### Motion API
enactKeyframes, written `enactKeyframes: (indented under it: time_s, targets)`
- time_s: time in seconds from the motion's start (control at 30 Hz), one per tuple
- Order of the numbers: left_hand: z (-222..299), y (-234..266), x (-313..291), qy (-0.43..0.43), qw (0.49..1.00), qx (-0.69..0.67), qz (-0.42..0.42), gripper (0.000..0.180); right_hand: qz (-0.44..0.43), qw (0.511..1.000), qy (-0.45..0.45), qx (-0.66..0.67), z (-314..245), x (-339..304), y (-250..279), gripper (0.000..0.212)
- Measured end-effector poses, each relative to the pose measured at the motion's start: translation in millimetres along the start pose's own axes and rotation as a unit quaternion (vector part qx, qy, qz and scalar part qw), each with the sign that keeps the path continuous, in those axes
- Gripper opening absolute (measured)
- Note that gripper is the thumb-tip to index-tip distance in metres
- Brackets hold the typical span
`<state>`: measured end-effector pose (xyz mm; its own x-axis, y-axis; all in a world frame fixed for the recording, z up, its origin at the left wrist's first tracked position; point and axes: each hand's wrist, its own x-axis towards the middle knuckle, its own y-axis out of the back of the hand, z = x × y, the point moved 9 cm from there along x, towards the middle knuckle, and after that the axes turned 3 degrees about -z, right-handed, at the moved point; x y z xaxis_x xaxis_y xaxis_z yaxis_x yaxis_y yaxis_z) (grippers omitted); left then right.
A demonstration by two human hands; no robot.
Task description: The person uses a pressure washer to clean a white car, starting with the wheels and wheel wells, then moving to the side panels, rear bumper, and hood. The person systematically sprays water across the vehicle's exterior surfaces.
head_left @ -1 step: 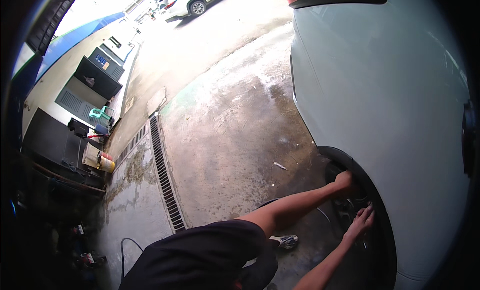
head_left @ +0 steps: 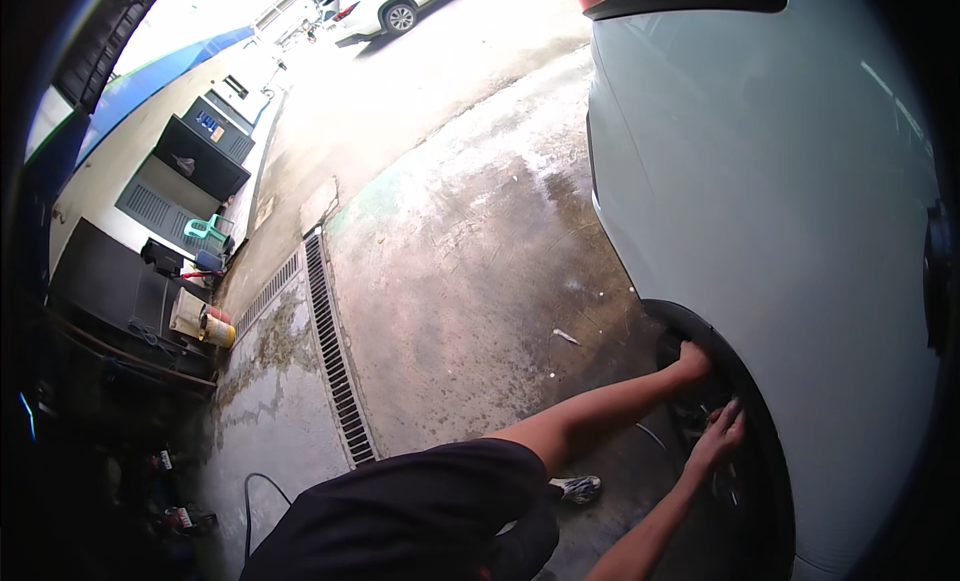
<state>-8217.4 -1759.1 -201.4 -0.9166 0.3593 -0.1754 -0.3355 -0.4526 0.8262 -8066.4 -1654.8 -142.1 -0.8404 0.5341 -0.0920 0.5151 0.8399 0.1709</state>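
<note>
Both my arms reach into the dark wheel arch of a pale car on the right. My left hand is at the upper part of the wheel, closed in a fist-like shape. Its fingertips are lost in shadow, and what they hold is not visible. Lower and nearer, my right hand is in front of the wheel with its fingers bent together. A small dark reddish bit shows beside those fingers, too unclear to name.
A drain grate crosses the wet concrete floor. Along the left wall stand dark cabinets, a green plastic chair and a yellow bucket. A black hose lies near my body. Another white car is parked far off.
My right hand has shifted slightly upward at the wheel, and its fingers look more bent. My left hand stays in nearly the same place. The whole view has moved a little.
</note>
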Motion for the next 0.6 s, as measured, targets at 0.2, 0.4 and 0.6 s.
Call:
enactKeyframes:
  time_s: [0.2,0.4,0.6]
  targets:
    - [16.0,-23.9,8.7,-0.012,0.999,0.035,-0.031,0.05,0.055,0.83,-0.01,0.555,17.4,24.7,-26.8,0.053]
    - [141.5,-65.9,-62.3,0.003,0.637,-0.748,-0.187,0.052,0.004,0.71,0.073,0.701,-46.1,39.9,-16.2,0.059]
    - [239.2,-73.3,-117.7,0.08,0.165,-0.956,-0.228,0.053,0.155,0.677,0.152,0.703,-30.3,6.5,136.0,0.055]
